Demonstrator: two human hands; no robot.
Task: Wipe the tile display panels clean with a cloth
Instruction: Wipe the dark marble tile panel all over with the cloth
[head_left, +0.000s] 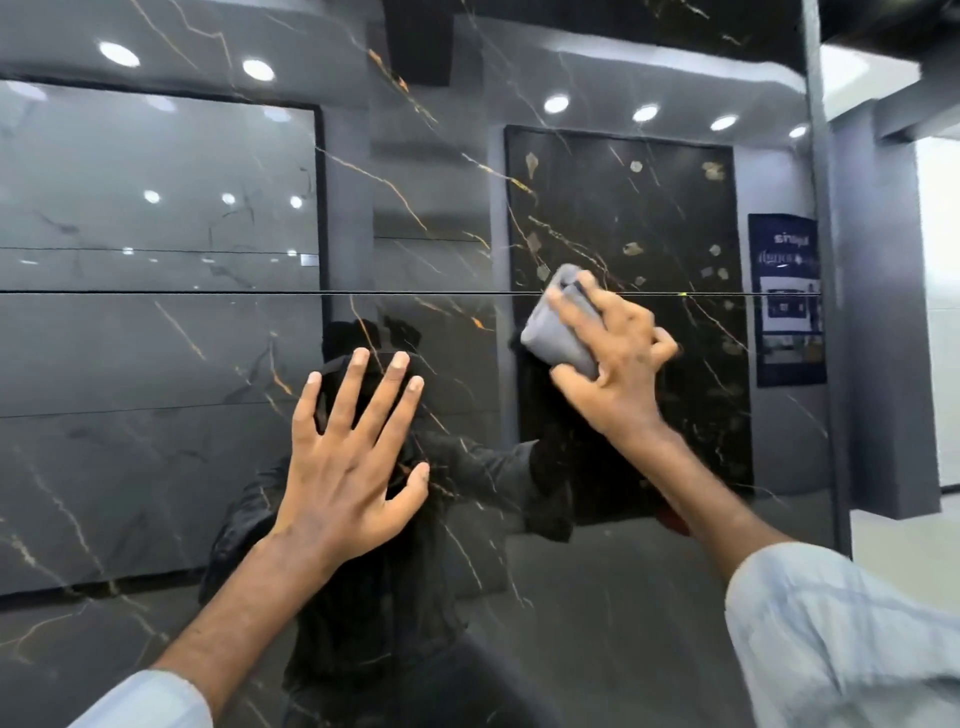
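A glossy dark marble tile panel (156, 467) with gold veins fills my view, split by a thin horizontal seam (208, 292). My left hand (348, 467), at seven o'clock from centre, rests flat on it, fingers spread. My right hand (618, 364), at three o'clock, grips a folded grey cloth (556, 332) against the panel at the seam

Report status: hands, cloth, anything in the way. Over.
Left hand open, flat on tile panel. Right hand grips grey cloth, pressed to panel at the horizontal seam. No obstruction seen on panel face.
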